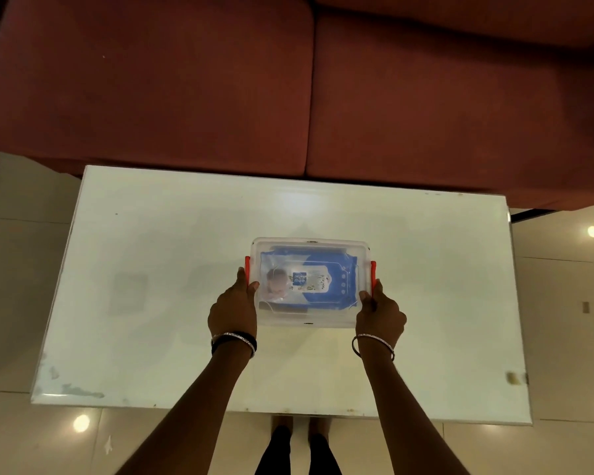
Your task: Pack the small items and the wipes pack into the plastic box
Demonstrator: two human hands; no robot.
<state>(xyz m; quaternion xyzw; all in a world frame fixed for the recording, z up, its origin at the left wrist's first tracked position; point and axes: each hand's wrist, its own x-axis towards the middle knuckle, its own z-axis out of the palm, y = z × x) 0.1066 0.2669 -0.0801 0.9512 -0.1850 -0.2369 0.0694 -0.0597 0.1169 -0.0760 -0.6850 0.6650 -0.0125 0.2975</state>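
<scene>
A clear plastic box point(309, 246) with its lid on and red side latches sits at the middle of the white table point(151, 269). A blue wipes pack point(336, 296) shows through the lid, lying flat inside. My left hand point(233, 310) grips the box's left side by the red latch, thumb on the lid. My right hand point(380, 311) grips the right side the same way. Any small items inside are hidden under the wipes pack.
A dark red sofa point(288, 80) stands along the table's far edge. Glossy floor tiles point(563, 303) surround the table. My feet point(299, 447) show below the near edge.
</scene>
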